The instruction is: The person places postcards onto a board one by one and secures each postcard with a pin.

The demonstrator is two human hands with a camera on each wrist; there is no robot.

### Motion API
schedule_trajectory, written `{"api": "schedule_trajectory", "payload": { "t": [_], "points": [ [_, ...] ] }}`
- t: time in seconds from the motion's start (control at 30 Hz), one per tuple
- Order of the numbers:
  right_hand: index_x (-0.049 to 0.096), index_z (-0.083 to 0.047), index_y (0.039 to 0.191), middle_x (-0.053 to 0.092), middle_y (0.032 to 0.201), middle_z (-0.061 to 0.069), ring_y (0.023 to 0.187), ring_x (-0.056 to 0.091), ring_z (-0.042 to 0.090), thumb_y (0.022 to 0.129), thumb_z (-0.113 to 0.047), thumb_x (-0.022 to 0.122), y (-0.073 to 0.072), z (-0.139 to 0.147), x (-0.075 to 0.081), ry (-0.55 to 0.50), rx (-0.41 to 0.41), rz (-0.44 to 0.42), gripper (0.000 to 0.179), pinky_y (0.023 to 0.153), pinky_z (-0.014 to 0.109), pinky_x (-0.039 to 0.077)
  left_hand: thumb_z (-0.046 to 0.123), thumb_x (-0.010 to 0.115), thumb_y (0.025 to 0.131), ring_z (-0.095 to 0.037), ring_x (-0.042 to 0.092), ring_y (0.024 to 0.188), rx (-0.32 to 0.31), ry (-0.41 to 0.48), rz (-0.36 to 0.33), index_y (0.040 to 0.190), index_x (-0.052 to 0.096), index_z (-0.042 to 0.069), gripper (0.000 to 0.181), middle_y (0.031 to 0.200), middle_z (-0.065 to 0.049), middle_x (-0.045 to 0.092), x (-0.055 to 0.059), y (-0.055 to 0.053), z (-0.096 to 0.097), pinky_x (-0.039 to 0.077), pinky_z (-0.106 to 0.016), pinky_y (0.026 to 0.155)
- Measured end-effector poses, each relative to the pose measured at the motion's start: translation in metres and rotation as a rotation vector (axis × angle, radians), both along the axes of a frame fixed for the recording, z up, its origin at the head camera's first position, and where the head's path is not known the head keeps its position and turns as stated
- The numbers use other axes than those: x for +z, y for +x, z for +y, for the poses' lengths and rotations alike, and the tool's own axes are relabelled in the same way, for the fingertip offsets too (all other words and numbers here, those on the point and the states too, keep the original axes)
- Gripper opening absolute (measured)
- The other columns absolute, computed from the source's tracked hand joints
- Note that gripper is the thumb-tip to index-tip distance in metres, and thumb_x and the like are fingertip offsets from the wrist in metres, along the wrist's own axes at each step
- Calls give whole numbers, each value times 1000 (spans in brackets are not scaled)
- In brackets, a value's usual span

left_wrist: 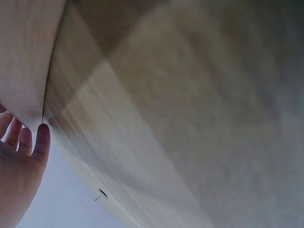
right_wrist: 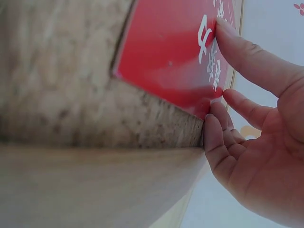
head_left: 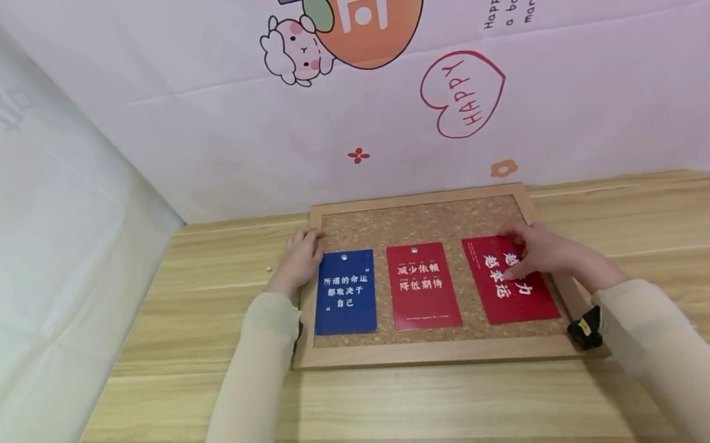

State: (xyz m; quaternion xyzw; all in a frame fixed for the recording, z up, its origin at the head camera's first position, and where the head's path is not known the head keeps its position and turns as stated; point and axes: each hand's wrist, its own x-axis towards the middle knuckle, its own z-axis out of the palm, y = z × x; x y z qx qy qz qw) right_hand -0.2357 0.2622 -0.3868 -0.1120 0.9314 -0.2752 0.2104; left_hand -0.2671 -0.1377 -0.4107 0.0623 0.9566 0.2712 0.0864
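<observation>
A wood-framed corkboard [head_left: 419, 224] lies on the table with three cards on it. My left hand [head_left: 302, 257] rests on the left side of the frame, fingertips over its edge, beside the blue card [head_left: 346, 318]. In the left wrist view those fingers [left_wrist: 42, 142] touch the frame. A red card [head_left: 426, 307] sits in the middle; it and the blue one each carry a pushpin at the top. At the right, my right hand [head_left: 540, 250] holds another red card [head_left: 517, 309] near its upper right corner. Its thumb [right_wrist: 242, 50] lies on the card's face, other fingers at the edge.
A small pushpin [head_left: 270, 269] lies on the wooden table [head_left: 167, 339] left of the board. Behind the table hangs a printed white cloth [head_left: 226, 148], and another white cloth [head_left: 41, 230] hangs at the left.
</observation>
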Motion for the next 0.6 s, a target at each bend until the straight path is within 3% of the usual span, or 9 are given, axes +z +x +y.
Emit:
{"api": "schedule_trajectory", "payload": {
  "t": [0.3, 0.6],
  "points": [
    [34, 13, 136, 41, 117, 35, 94, 50, 35, 81, -16, 75, -2, 6, 0, -18, 8, 13, 74, 79, 40, 50, 16, 41, 102, -35, 21, 143, -7, 14, 8, 140, 43, 5, 40, 153, -16, 29, 2, 0, 1, 20, -48, 121],
    [34, 13, 134, 47, 113, 35, 91, 53, 36, 80, -17, 76, -5, 2, -2, 6, 4, 22, 75, 81, 46, 52, 16, 43, 101, -35, 27, 142, -19, -64, 30, 144, 40, 9, 44, 152, -15, 32, 2, 0, 0, 23, -48, 120]
  ]
}}
